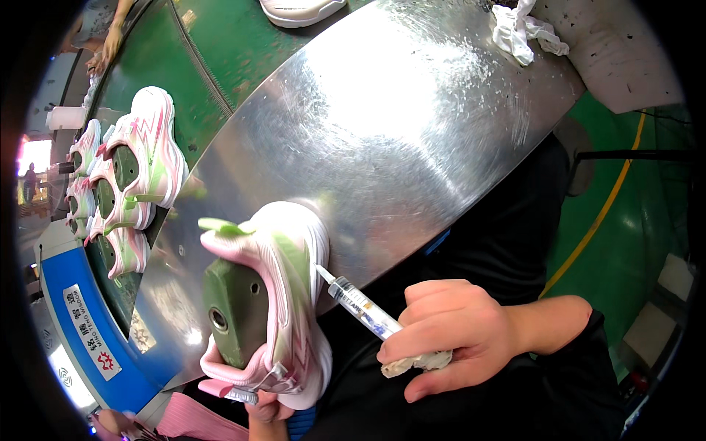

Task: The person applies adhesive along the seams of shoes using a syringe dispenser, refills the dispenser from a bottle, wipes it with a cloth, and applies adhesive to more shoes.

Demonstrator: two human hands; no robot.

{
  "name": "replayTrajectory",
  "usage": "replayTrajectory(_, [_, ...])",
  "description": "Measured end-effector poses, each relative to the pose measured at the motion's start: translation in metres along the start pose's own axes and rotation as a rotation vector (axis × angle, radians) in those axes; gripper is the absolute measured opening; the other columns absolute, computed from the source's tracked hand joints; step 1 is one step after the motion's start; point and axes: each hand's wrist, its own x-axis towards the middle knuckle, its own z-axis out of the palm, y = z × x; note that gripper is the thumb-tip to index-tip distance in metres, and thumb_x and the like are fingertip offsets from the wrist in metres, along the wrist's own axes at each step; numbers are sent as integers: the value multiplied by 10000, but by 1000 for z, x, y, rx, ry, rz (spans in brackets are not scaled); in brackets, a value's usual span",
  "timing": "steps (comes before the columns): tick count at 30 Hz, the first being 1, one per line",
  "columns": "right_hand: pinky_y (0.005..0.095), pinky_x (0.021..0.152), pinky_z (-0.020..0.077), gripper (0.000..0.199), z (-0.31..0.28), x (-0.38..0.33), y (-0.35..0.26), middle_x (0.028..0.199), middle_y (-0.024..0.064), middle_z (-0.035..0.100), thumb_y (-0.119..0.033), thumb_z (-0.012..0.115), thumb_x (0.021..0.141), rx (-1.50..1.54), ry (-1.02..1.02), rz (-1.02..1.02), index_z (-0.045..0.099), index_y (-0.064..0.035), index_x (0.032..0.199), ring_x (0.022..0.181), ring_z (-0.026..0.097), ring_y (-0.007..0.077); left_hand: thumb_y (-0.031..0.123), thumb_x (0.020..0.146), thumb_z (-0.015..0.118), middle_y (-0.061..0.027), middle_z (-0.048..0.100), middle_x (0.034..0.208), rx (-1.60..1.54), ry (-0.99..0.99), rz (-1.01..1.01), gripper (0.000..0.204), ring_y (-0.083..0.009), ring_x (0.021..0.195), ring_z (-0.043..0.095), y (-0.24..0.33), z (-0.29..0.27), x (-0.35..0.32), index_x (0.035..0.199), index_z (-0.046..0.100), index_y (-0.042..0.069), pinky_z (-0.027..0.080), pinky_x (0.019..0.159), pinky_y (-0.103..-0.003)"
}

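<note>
A pink, white and pale green sneaker [298, 257] with a dark green shoe last [237, 312] inside is held on its side over the near left corner of the metal table. Behind its lower end my left hand [271, 406] grips it, most of the fingers hidden. My right hand [456, 338] is closed around a clear syringe [365, 307]. The syringe's white tip meets the shoe's side close to the edge of the white sole. A crumpled whitish wad [415, 363] is tucked under the right fingers.
The shiny metal table [382, 191] stretches to the far right, with crumpled white tissue [515, 33] at its end. Several similar sneakers [147, 147] stand on the green conveyor [198, 66] at left. A blue machine edge [95, 331] borders it. Another person's hand [110, 48] shows far left.
</note>
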Motion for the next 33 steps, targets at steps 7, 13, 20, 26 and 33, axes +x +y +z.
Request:
replayTrajectory(7, [315, 545, 381, 338, 3, 12, -27, 782, 51, 634, -223, 769, 782, -1, -64, 96, 654, -29, 1034, 600, 523, 200, 129, 617, 657, -210, 511, 1311, -251, -270, -287, 876, -367, 1221, 505, -35, 6, 0, 1408, 305, -6, 392, 1050, -498])
replayTrajectory(13, [305, 557, 386, 333, -3, 10, -57, 836, 13, 685, -243, 786, 773, -9, -182, 244, 679, -64, 1032, 615, 569, 189, -102, 608, 591, -216, 528, 1270, -559, -496, -409, 915, -323, 1198, 529, -49, 14, 22, 1445, 240, 9, 458, 967, -427])
replayTrajectory(20, [329, 538, 359, 335, -15, -1, -115, 817, 26, 678, -279, 773, 752, -132, -243, 254, 665, -33, 953, 570, 541, 184, 252, 755, 700, -196, 548, 1204, -371, -580, -414, 691, -295, 975, 619, -47, 75, 37, 1340, 405, 31, 552, 744, -379])
replayTrajectory(26, [323, 482, 310, 370, -21, -12, -148, 790, 30, 678, -328, 741, 805, -212, -191, 233, 664, -6, 970, 526, 508, 167, 265, 790, 737, -128, 633, 1071, -471, -636, -432, 515, -266, 938, 646, -50, 114, 58, 1209, 528, 51, 554, 792, -410])
replayTrajectory(33, [317, 461, 297, 374, -26, -18, -159, 745, 39, 650, -338, 736, 808, -353, -141, 156, 669, 0, 952, 505, 472, 174, 126, 805, 739, -127, 614, 958, -554, -673, -546, 422, -186, 847, 648, -48, 141, 77, 1166, 525, 87, 541, 560, -176])
